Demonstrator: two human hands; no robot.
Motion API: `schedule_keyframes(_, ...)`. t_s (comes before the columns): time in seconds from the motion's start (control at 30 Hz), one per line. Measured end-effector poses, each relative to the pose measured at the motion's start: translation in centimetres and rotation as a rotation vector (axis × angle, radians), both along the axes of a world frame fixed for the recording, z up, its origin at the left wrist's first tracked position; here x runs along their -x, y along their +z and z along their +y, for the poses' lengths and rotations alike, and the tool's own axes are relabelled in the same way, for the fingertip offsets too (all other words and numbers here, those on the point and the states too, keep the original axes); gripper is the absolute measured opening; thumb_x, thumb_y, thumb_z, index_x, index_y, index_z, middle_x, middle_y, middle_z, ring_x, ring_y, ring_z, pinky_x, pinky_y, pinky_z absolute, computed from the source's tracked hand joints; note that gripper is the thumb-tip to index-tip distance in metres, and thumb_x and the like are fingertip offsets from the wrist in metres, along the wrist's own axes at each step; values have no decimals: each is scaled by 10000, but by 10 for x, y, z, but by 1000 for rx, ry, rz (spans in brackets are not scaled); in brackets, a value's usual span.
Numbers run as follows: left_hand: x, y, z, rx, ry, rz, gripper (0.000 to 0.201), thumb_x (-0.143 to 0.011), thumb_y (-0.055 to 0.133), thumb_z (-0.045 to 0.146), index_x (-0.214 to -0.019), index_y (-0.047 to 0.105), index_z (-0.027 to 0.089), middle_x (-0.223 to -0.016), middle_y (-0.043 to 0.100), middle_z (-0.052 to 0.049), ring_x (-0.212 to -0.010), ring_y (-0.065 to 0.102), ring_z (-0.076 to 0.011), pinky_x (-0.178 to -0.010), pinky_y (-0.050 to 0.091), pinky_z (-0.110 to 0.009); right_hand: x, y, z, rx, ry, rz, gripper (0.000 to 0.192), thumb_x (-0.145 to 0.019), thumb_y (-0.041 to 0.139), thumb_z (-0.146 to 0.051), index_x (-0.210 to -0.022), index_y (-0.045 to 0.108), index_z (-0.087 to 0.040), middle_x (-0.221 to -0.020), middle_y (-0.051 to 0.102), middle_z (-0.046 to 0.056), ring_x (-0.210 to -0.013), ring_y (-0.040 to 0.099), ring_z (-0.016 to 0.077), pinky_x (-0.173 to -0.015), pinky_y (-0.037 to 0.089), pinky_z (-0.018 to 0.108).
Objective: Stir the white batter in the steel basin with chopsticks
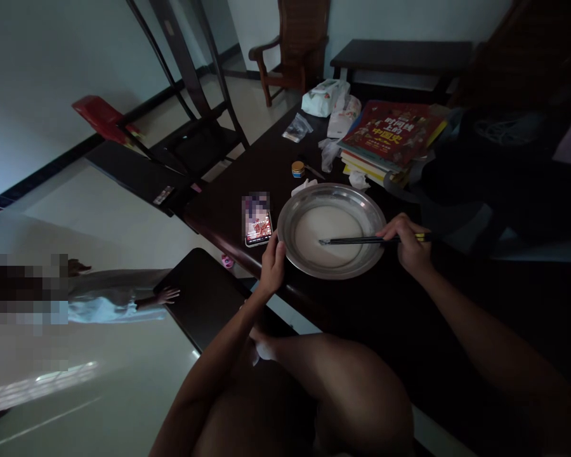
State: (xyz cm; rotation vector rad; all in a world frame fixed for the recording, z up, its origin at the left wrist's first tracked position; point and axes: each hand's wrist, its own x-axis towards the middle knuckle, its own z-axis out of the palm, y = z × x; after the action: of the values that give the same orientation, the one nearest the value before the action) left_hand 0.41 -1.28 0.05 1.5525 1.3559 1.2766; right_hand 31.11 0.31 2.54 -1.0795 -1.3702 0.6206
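Note:
A wide metal basin stands on the dark table, with a smooth white liquid or batter in it. My left hand grips the basin's near-left rim, thumb along the outer side. Closed around a pair of dark chopsticks, my right hand is at the basin's right rim. The chopsticks' tips dip into the white mixture near its middle, and their yellow-marked ends stick out behind the hand. Just left of the basin lies a lit phone.
Behind the basin are a small gold-lidded jar, crumpled tissue, plastic bags, a wipes pack and a stack of books. A dark bench stands left of the table; another person's hand reaches over it.

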Motion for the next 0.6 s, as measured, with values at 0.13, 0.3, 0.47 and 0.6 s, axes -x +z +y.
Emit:
schedule_keyframes(0.13,0,1,0,1,8,3,670,-978,416,696,-1369,594,183,-1404,657,-138,-1338,590,-290,-1157,441,-442,0,-2,1,13,24,-45,449,-936,567,-583,-630,712,-289,-678,741,10,-779,662,232,-808,511,453)
schedule_keyframes(0.3,1,0,0,1,-1,10,685,-976,410,706,-1373,589,178,-1404,655,-144,-1339,589,-292,-1153,442,-445,-1,-3,1,-15,17,17,481,-946,561,-565,-577,678,-280,-632,717,3,-705,639,210,-772,501,432)
schedule_keyframes(0.47,1,0,0,2,8,9,660,-981,412,695,-1372,595,197,-1387,665,-132,-1320,600,-295,-1144,451,-452,-1,-3,1,14,4,-38,446,-944,570,-560,-620,708,-286,-686,747,8,-769,659,227,-812,503,448)
schedule_keyframes(0.6,1,-1,0,7,1,7,674,-976,414,702,-1379,588,190,-1414,647,-137,-1350,581,-297,-1166,430,-454,-1,-3,0,-15,-4,7,484,-948,559,-565,-572,674,-283,-641,724,2,-695,632,210,-768,494,436)
